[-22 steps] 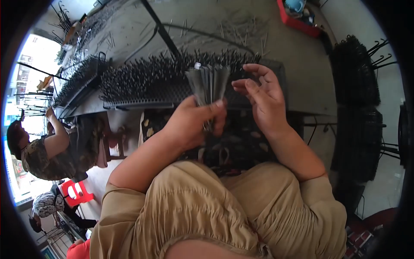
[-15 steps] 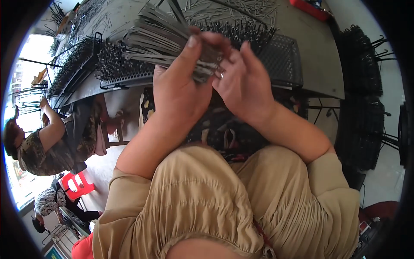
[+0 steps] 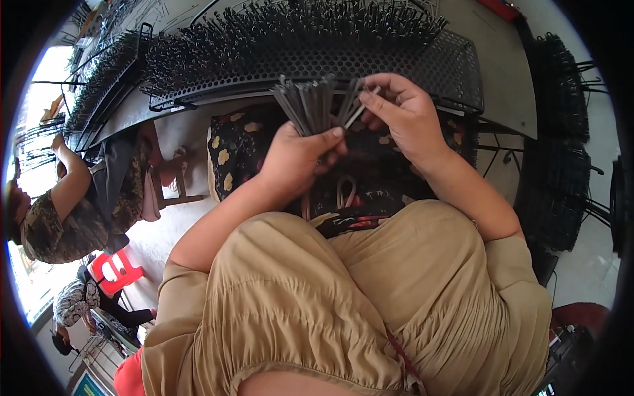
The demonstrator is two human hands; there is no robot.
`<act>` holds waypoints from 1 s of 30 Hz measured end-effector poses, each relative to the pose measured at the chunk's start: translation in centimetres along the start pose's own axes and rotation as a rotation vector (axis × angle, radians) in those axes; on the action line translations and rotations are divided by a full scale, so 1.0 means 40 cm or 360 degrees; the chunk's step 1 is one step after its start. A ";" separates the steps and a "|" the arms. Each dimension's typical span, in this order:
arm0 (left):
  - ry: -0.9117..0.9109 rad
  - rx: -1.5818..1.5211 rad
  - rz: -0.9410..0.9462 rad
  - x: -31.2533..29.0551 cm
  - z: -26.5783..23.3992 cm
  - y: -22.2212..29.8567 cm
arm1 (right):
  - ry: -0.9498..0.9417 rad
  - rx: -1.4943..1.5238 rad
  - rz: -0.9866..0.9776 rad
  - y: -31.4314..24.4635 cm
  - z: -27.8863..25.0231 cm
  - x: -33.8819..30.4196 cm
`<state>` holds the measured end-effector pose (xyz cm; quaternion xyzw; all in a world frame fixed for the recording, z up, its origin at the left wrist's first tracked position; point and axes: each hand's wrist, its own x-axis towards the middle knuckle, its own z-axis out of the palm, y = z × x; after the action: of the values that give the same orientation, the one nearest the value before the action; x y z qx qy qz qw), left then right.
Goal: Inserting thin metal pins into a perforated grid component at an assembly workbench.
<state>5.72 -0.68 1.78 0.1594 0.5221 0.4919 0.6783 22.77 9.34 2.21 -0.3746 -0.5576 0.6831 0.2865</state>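
Note:
A bundle of thin dark-grey metal strips (image 3: 307,102) stands fanned out in my left hand (image 3: 294,158), whose fingers and thumb are wrapped round its lower end. My right hand (image 3: 416,122) is just to the right, its thumb and fingertips pinching a few strips (image 3: 352,105) that splay away from the rest. Lower down, those strips still meet the bundle by my left thumb. Both hands are over my lap, in front of a black perforated metal rack (image 3: 251,98) packed with upright dark hooked rods (image 3: 297,36).
The rack sits along the near edge of a grey table (image 3: 505,79). A second rod-filled rack (image 3: 112,92) lies to the left, near a seated co-worker (image 3: 72,218). Dark bundles (image 3: 561,132) hang at the right. A red stool (image 3: 115,270) stands at lower left.
The bundle has swung from lying leftward to pointing up and away, and has come lower toward my lap. My right hand has moved to its right side and now pinches a few strips.

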 end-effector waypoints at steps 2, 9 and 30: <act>-0.0094 -0.0007 -0.0096 0.012 0.000 -0.022 | 0.0013 0.0055 0.0015 0.027 -0.011 -0.002; -0.0063 -0.0004 -0.0041 0.018 0.033 -0.030 | 0.0129 0.0148 -0.0114 0.016 -0.033 -0.005; 0.0060 0.0142 -0.0111 0.030 0.045 -0.042 | 0.0641 -0.0546 -0.1220 -0.063 -0.195 0.100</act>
<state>8.09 0.08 0.64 0.1617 0.5615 0.4471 0.6773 26.95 17.39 3.14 -0.3086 -0.6940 0.3395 0.5548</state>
